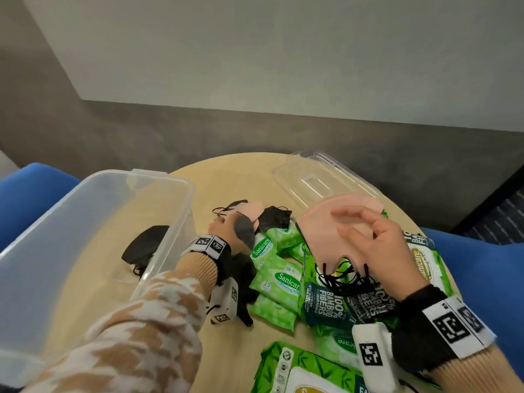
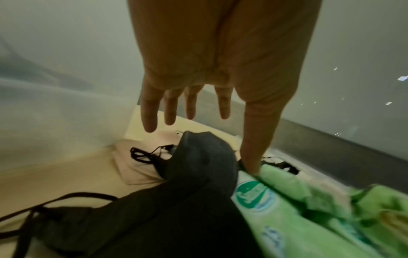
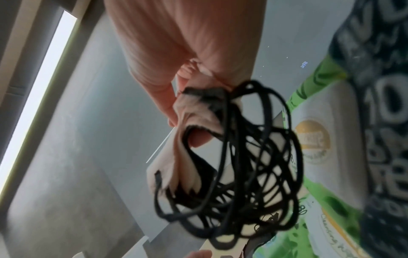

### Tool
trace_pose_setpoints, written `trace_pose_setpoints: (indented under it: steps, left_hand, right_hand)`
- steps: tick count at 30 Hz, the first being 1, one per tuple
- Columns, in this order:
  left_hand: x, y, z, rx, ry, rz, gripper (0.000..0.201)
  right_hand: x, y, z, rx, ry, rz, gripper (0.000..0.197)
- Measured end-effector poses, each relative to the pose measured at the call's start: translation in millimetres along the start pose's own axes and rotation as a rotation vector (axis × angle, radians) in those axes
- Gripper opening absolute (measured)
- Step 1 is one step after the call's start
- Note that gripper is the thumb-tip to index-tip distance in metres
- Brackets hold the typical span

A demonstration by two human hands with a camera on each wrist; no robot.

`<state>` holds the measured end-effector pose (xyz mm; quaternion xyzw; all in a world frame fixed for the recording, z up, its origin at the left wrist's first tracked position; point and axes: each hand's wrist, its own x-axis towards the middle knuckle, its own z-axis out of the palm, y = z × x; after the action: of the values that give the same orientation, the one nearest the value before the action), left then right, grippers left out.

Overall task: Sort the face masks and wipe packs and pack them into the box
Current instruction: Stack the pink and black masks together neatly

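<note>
Right hand [image 1: 377, 239]: held above the wipe packs at the right of the table [image 1: 226, 180]; its grip is closed on a stack of pink masks [image 1: 326, 231], thumb over the top face, fingers underneath.
Pink masks' ear loops [image 3: 253, 157]: black, tangled in a bunch, hanging from the near end of the stack below the wrist.
Left hand [image 2: 209, 61]: fingers straight and spread, grip wide and holding nothing; it is over the middle of the table, just beside the box wall. The thumb tip touches the edge of a green pack.
Grey mask [image 2: 198, 165]: lies under the left palm, partly over a pink mask on the table [image 2: 132, 167]; whether the palm touches it, I cannot tell.
Box [image 1: 158, 177]: clear plastic, open, at the left of the table; one black mask [image 1: 144, 245] shows through its wall near the right side.
Lid [image 1: 317, 180]: clear, lying flat at the far right of the table, apart from the box.
Small green wipe packs [image 1: 280, 276]: several, heaped in the middle of the table between the two hands.
Large bamboo wipe packs [image 1: 326, 304]: dark green and white, below the right hand and along the near edge.
Loose masks [image 1: 275, 219]: black and pink ones at the far side of the heap.
</note>
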<state>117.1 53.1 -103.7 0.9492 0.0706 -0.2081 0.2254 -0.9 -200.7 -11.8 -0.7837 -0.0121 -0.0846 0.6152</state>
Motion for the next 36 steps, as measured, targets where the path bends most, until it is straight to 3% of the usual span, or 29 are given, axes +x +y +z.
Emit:
trace_pose_setpoints:
  steps: [7,10,12,15,17,22,26,36]
  left_hand:
    - [52,12,-6,0.442,-0.187,0.082,0.134]
    - [69,16,-10,0.509,-0.278,0.107,0.137]
    - [73,15,-10,0.436,-0.320,0.134,0.117]
    - [72,14,-5,0.249,-0.247,0.149,0.073]
    - [68,13,-1,0.166,-0.222,0.108,0.058]
    - [52,17,5,0.068,-0.123,0.048,0.039]
    - [27,29,-9,-0.025,-0.050,0.061,0.037]
    - [-82,37,-65,-0.489,-0.058,0.398,0.022]
  right_hand:
    - [21,1,6,-0.008,0.011,0.078,0.021]
    - [29,6,5,-0.023,0.004,0.078,0.020]
    - [32,10,5,-0.020,-0.008,0.077,0.021]
    - [35,11,6,-0.014,-0.027,0.081,0.023]
    - [35,10,7,-0.013,-0.024,0.090,0.022]
    - [32,8,7,0.006,0.021,0.105,0.025]
    - [30,7,5,-0.029,0.057,0.113,0.027]
    - [12,-13,2,-0.089,0.106,0.034,0.036]
